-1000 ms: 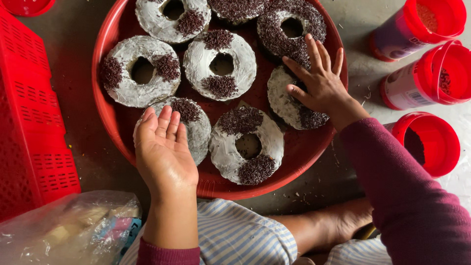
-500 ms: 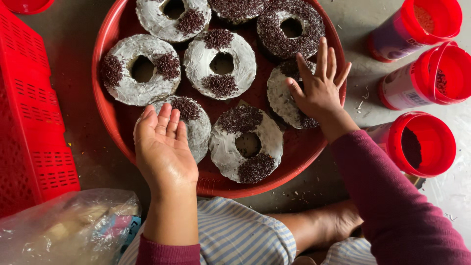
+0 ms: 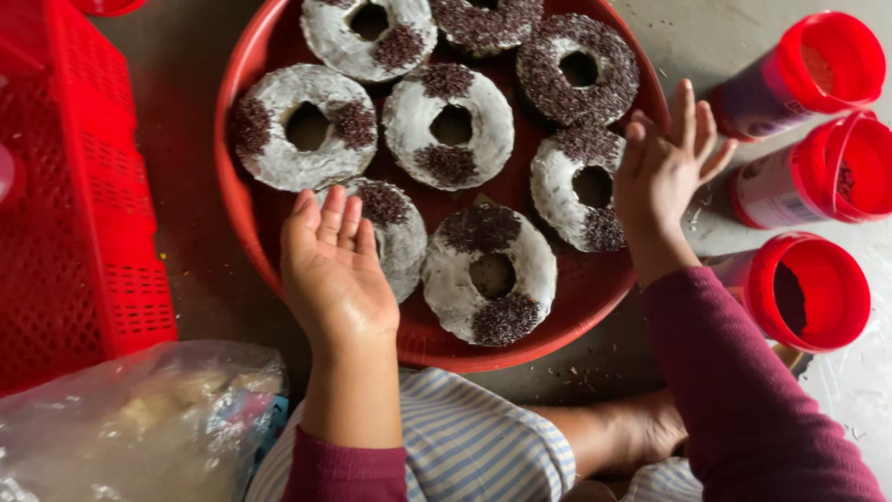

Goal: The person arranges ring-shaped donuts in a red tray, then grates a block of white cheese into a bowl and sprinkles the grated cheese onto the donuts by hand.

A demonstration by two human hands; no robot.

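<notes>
The top of the red tray was cut off by the frame, so the farthest doughnuts showed only in part. The left hand lay palm up and open over the tray's near rim, holding nothing, its fingertips covering part of a frosted doughnut. The right hand hovered at the tray's right edge, fingers spread and empty, just beside another sprinkled doughnut. Little room remained on that side: three red jars crowded near the rim. A red crate stood well left, with a plastic bag, its contents blurred, below it.
</notes>
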